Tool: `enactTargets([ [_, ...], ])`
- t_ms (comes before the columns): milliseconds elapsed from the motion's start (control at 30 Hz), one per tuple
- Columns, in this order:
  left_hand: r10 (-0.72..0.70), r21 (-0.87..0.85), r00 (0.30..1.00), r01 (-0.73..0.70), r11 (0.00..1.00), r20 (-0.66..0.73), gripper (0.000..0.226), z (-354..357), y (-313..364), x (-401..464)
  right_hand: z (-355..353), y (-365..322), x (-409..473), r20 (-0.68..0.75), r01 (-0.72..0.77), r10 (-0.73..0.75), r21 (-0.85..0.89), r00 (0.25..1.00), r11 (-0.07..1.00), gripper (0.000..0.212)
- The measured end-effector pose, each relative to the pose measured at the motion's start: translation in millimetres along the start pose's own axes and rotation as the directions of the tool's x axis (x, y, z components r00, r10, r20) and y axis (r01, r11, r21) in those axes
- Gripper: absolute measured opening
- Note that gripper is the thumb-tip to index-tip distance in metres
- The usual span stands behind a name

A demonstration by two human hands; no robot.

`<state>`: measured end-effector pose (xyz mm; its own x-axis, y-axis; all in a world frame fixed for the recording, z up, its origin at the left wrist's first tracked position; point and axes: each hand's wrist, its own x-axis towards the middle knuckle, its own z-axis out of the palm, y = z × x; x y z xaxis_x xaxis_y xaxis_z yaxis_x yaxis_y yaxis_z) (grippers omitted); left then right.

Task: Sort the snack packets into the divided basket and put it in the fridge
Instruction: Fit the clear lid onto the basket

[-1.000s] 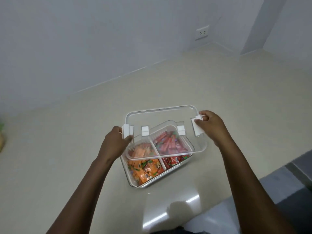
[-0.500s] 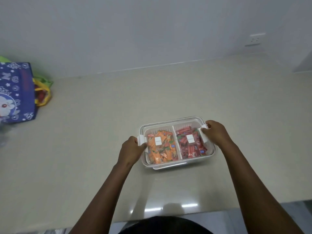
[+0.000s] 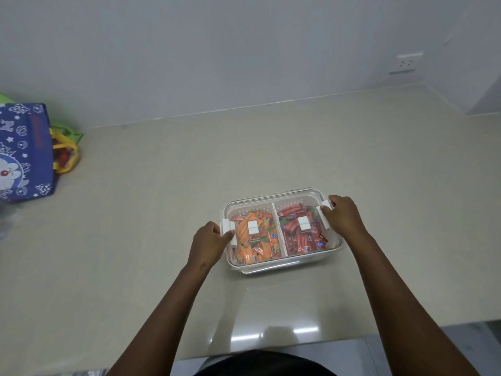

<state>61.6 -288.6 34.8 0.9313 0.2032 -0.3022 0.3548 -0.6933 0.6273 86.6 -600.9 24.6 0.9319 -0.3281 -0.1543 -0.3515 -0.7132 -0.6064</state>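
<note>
Since the earlier frames the clear lid [image 3: 282, 198] has been lowered flat onto the divided basket [image 3: 282, 263], which is set on the beige counter [image 3: 162, 213]. The white clip on the basket's left end is gripped by the left hand [image 3: 208, 246], fingers curled; the clip on its right end is gripped likewise by the right hand [image 3: 344, 217]. Orange packets [image 3: 254, 245] fill the basket's left compartment, red packets [image 3: 301, 236] its right. A blue bag [image 3: 23, 153] lies well left of the basket, a wall socket [image 3: 405, 63] far behind it to the right.
</note>
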Motion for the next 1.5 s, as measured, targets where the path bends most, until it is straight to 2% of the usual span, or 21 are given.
enactTargets([
  [67, -0.029, -0.032, 0.999, 0.030, 0.999, 0.014, 0.032, 1.2, -2.8, 1.7, 1.7, 1.3, -1.5, 0.021, -0.036, 0.035, 0.033, 0.999, 0.999, 0.016],
  [133, -0.064, -0.087, 0.997, 0.067, 0.994, 0.039, 0.031, 3.0, -7.0, 4.2, 4.4, 4.4, -1.4, 0.023, -0.052, 0.051, 0.042, 0.998, 0.998, 0.034],
  [167, -0.073, -0.114, 0.996, 0.078, 0.990, 0.047, 0.031, 3.9, -8.9, 5.0, 4.1, 4.4, -2.5, 0.017, -0.049, 0.048, 0.045, 0.999, 0.998, 0.037],
  [300, -0.089, -0.151, 0.992, 0.103, 0.983, 0.094, 0.029, 4.1, -9.7, 8.3, 1.6, 7.0, -7.1, -0.001, -0.045, 0.045, 0.078, 0.999, 0.996, 0.039],
  [400, -0.108, -0.214, 0.974, 0.150, 0.965, 0.197, 0.020, 9.3, -2.2, 13.0, 1.7, 7.8, -7.3, 0.013, -0.044, 0.043, 0.088, 0.999, 0.995, 0.039],
  [433, -0.112, -0.227, 0.971, 0.160, 0.961, 0.211, 0.027, 13.0, 0.7, 14.9, 2.6, 6.8, -6.4, 0.029, -0.045, 0.043, 0.069, 0.999, 0.997, 0.037],
  [533, -0.083, -0.181, 0.988, 0.106, 0.978, 0.134, 0.048, 28.3, 2.6, 20.4, 9.1, 1.8, -4.7, 0.079, -0.076, 0.075, 0.013, 0.994, 0.997, 0.032],
  [600, -0.040, -0.121, 0.997, 0.047, 0.992, 0.059, 0.050, 35.1, 1.4, 19.4, 13.4, 0.1, -5.5, 0.084, -0.109, 0.112, -0.029, 0.990, 0.994, 0.036],
  [700, -0.009, -0.124, 1.000, 0.010, 0.992, 0.007, 0.044, 38.1, 1.1, 13.6, 16.1, 3.5, -1.9, 0.078, -0.111, 0.118, -0.087, 0.990, 0.990, 0.043],
  [800, 0.018, -0.182, 1.000, -0.015, 0.983, 0.014, 0.043, 40.3, -2.0, 12.5, 18.1, 8.0, 3.2, 0.083, -0.093, 0.102, -0.104, 0.991, 0.990, 0.047],
  [967, -0.016, -0.286, 0.999, 0.025, 0.958, 0.035, 0.037, 39.4, -0.1, 12.6, 19.8, 9.6, 5.2, 0.082, -0.071, 0.079, -0.093, 0.994, 0.993, 0.045],
  [1100, 0.015, -0.283, 0.996, 0.010, 0.959, 0.086, 0.030, 34.0, 0.3, 17.4, 16.3, 9.8, 6.9, 0.118, -0.097, 0.100, -0.032, 0.988, 0.995, 0.045],
  [1167, 0.034, -0.263, 0.992, -0.001, 0.965, 0.121, 0.035, 30.9, -2.6, 23.8, 12.1, 10.2, 11.4, 0.140, -0.118, 0.117, -0.003, 0.983, 0.993, 0.045],
  [1300, -0.032, -0.280, 0.988, 0.075, 0.957, 0.152, 0.032, 31.1, -5.2, 37.1, 9.6, 2.8, 19.9, 0.169, -0.166, 0.154, 0.057, 0.973, 0.984, 0.040],
  [1500, 0.016, -0.117, 0.997, -0.025, 0.993, -0.073, 0.033, 35.0, 3.6, 26.7, 15.2, 2.1, 14.4, 0.096, -0.123, 0.126, -0.036, 0.987, 0.992, 0.051],
])
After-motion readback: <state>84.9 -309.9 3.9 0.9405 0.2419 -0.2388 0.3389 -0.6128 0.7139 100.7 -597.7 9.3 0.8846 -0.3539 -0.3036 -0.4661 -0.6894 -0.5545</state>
